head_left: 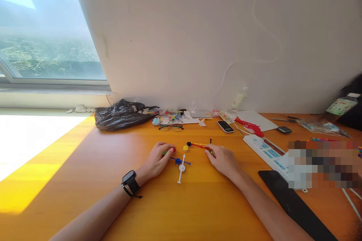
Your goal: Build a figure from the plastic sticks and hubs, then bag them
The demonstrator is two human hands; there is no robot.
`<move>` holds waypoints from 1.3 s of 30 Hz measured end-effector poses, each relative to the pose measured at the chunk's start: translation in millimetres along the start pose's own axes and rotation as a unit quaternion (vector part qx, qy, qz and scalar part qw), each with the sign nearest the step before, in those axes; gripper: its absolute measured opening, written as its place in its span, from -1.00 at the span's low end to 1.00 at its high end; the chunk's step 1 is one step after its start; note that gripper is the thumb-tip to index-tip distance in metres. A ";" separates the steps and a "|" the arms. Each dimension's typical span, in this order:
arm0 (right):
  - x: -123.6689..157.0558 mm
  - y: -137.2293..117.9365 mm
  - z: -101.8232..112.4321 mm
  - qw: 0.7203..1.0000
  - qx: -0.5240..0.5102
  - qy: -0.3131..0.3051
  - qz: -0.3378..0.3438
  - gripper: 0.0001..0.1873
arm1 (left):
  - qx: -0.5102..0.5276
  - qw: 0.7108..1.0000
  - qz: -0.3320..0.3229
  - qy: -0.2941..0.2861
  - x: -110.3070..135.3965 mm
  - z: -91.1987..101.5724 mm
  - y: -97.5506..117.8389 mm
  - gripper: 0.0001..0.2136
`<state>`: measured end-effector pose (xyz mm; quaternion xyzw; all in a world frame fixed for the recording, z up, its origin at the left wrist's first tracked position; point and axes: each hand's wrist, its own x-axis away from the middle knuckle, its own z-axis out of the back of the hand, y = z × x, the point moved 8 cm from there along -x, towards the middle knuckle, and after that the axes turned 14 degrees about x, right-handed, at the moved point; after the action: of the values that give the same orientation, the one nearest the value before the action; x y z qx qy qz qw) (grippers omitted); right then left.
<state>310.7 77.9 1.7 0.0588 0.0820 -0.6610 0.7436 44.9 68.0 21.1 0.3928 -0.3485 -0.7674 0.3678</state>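
Observation:
On the wooden table lie several small plastic arrow spinners with round hubs. My left hand (158, 159) is closed, thumb and forefinger around a red round piece (174, 149), with a bit of green beside it. Just right of it are a blue arrow spinner (178, 161) and a white arrow spinner (181, 168), which touch or overlap. A yellow round hub (185, 148) and a black round hub (189, 144) sit between the hands. Red and yellow arrow shafts (199, 145) run from there to my right hand (222, 158). Its pinched fingers cover their ends and a green piece.
Behind lie a black plastic bag (121, 115), glasses (171, 128), small packets and a black-and-white handset (225, 126). To the right are a red toy gun (250, 126), a white power strip (267, 152) and a long black panel (294, 203). Sunlight falls at left.

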 end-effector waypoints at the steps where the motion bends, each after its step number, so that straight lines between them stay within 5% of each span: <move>1: -0.3 0.1 -0.8 1.000 0.001 0.000 0.001 -0.70 | 0.003 1.000 0.004 0.005 0.0 0.5 -1.1 -0.63; 12: 4.7 -4.3 17.9 0.996 -0.066 0.061 -0.014 -0.80 | 0.014 0.998 0.042 0.037 -2.4 3.9 -22.1 -0.77; 20: 4.9 -12.4 8.8 0.992 -0.121 0.033 -0.011 -0.78 | 0.179 0.972 0.076 0.134 -3.0 15.4 -45.2 -0.71; 29: 12.6 -39.6 5.0 0.985 -0.154 -0.001 0.079 -0.77 | 0.204 0.953 0.070 0.212 2.6 28.5 -36.1 -0.69; 39: 6.9 -16.9 17.0 0.979 -0.197 0.057 0.013 -0.70 | 0.235 0.937 0.015 0.257 3.7 33.8 -24.5 -0.63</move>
<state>295.5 65.9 17.4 -0.0500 0.2521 -0.6179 0.7431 7.2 85.2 14.7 0.6470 -0.4183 -0.5307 0.3532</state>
